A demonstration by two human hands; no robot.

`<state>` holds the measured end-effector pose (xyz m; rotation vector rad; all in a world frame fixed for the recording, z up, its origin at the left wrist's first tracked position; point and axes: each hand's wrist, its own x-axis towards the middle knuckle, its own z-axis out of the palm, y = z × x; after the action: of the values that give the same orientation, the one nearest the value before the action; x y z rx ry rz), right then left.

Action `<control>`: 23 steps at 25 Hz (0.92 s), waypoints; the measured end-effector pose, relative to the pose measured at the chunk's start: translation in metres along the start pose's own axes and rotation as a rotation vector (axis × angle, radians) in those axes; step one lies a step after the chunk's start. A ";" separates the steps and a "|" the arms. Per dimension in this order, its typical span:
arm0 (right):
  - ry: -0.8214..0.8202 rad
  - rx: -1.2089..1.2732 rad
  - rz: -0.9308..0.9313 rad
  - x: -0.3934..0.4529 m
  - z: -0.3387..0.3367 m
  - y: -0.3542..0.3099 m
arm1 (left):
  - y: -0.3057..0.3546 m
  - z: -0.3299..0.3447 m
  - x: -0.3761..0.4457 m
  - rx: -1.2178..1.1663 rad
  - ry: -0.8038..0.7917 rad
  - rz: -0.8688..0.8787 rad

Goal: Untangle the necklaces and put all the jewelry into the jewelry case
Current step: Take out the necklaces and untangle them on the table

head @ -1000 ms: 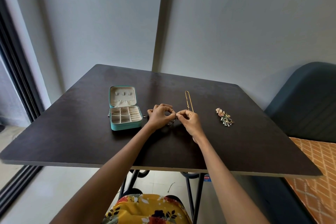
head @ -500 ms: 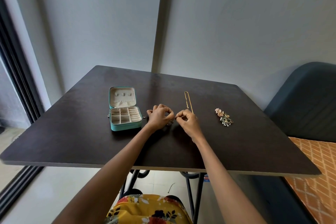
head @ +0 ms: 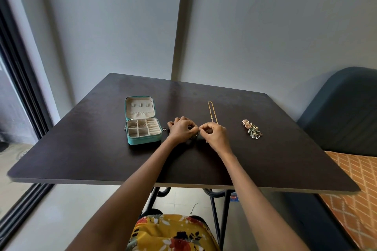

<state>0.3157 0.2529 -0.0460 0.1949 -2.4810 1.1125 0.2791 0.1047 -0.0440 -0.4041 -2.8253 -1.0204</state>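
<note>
Nearest, the left hand point(head: 182, 129) and right hand point(head: 214, 133) are meeting at table point(head: 81, 155) centre, fingertips pinching a small tangle of chain point(head: 196, 133), mostly hidden. Tugging hard risks tightening the knot or snapping links. At 10 o'clock the jewelry case point(head: 142, 123) is lying open; at 12 a gold necklace point(head: 212, 112); at 2 o'clock an earring pile point(head: 252, 129) an elbow could scatter.

dark table point(head: 85, 149), open teal jewelry case point(head: 144, 138), gold necklace point(head: 211, 110), jewelry heap point(head: 252, 131)

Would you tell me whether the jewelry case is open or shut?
Open: the jewelry case has its lid raised, showing the cream compartments inside.
</note>
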 end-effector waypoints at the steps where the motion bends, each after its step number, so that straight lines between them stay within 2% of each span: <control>1: -0.022 -0.027 -0.006 0.001 -0.002 -0.001 | 0.000 0.000 0.000 0.005 -0.008 -0.001; 11: -0.264 -0.325 -0.175 0.018 -0.016 -0.014 | -0.002 -0.002 0.000 -0.012 -0.013 0.019; 13: -0.217 -0.261 -0.154 0.014 -0.010 -0.013 | -0.003 -0.003 0.001 -0.047 0.007 0.005; 17: -0.093 0.057 0.021 0.004 -0.004 -0.007 | -0.002 -0.001 0.000 -0.057 0.052 0.008; 21: -0.226 -0.040 0.082 0.012 -0.012 -0.014 | -0.001 -0.003 -0.004 -0.010 0.118 0.016; 23: -0.296 0.114 0.194 0.014 -0.013 -0.015 | 0.000 -0.003 -0.006 0.023 0.160 0.049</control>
<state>0.3110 0.2537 -0.0220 0.1641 -2.7440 1.3964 0.2845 0.1013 -0.0429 -0.3693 -2.6699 -0.9645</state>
